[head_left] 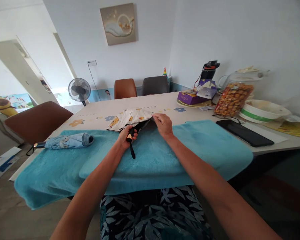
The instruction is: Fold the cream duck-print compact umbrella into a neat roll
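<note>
A cream umbrella with yellow printed figures lies loosely gathered in front of me, its canopy pointing away. My left hand is wrapped round its black handle, from which a black wrist strap hangs. At the canopy's right edge, my right hand pinches the fabric between thumb and fingers. A dark underside shows between the two hands. On the left, a light blue umbrella lies rolled up on a turquoise towel, apart from both hands.
At the right are a black phone, glasses, a jar of nuts, stacked bowls and a purple box. Chairs stand behind the table, a fan beyond its left side. The towel drapes over the front edge.
</note>
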A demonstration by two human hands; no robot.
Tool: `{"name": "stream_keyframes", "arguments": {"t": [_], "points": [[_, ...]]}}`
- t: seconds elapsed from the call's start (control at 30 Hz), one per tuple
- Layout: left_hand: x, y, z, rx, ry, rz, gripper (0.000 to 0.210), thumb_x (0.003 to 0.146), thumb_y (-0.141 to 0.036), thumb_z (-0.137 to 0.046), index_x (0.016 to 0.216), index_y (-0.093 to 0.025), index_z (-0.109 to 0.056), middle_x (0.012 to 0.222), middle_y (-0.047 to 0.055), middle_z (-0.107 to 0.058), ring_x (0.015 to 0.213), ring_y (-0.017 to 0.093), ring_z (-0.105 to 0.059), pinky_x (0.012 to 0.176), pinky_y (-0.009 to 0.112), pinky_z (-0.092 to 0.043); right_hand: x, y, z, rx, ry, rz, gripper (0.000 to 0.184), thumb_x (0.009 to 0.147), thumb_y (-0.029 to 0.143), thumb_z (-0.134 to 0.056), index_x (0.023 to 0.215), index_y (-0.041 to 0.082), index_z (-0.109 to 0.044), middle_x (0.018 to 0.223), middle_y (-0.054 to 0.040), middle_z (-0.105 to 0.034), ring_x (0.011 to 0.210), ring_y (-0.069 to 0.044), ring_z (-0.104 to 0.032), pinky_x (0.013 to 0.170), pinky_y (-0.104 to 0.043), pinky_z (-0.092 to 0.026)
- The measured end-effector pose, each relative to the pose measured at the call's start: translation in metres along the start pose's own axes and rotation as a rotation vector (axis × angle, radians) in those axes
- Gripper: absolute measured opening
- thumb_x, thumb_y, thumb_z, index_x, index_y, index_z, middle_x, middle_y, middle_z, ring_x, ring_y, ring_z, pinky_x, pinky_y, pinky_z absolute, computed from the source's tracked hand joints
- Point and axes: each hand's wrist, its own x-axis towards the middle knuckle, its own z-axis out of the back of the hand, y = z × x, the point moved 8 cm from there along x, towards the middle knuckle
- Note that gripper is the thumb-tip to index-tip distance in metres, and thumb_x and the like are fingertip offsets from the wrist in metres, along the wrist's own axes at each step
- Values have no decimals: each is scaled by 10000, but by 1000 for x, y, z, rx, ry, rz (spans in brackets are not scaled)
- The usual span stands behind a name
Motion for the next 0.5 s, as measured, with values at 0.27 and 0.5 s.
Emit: {"name": "stream_keyframes", "arguments": {"t": [0.27, 0.5], "points": [[0, -8, 10, -204, 12, 25, 121, 870, -185, -362, 810, -141, -457, 576, -3, -485, 401, 54, -426, 313, 126, -375, -9, -89, 36, 359, -545, -645, 202, 727, 295, -502, 780, 171, -653, 715, -6, -645, 705, -156, -587, 668, -275, -474], [-1, -15, 13, -283, 24, 17, 135, 877, -193, -349, 803, -147, -453, 568, -9, -467, 416, 54, -430, 325, 123, -389, 0, -60, 38, 247, -480, -394, 237, 774, 332, -465, 788, 196, -658, 778, -23, -655, 795, -169, -589, 750, -293, -461]]}}
